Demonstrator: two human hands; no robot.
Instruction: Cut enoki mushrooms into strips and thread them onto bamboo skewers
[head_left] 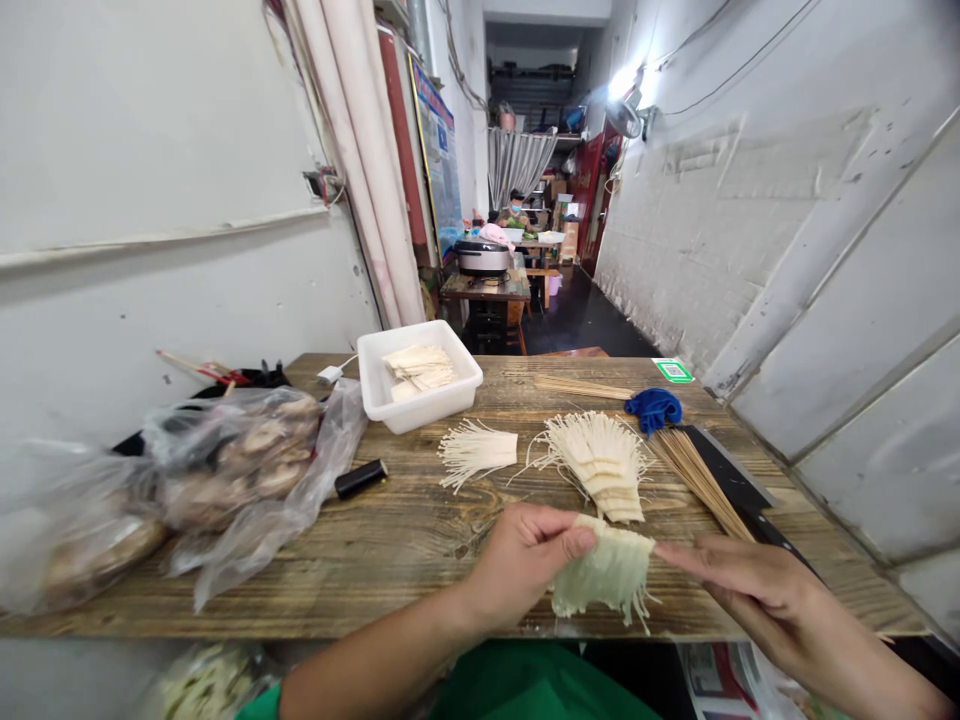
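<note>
Left grip [519,562] at corner of enoki bundle [606,572]

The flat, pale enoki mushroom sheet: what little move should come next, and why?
Perhaps lay the flat, pale enoki mushroom sheet onto the fanned, cream-white enoki stack, because the left hand pinches its edge and similar pieces lie overlapped there, just beyond.

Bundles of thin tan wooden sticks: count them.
2: the far bundle left of the crumpled blue cloth, the near bundle beside the long black knife; more may be hidden.
</note>
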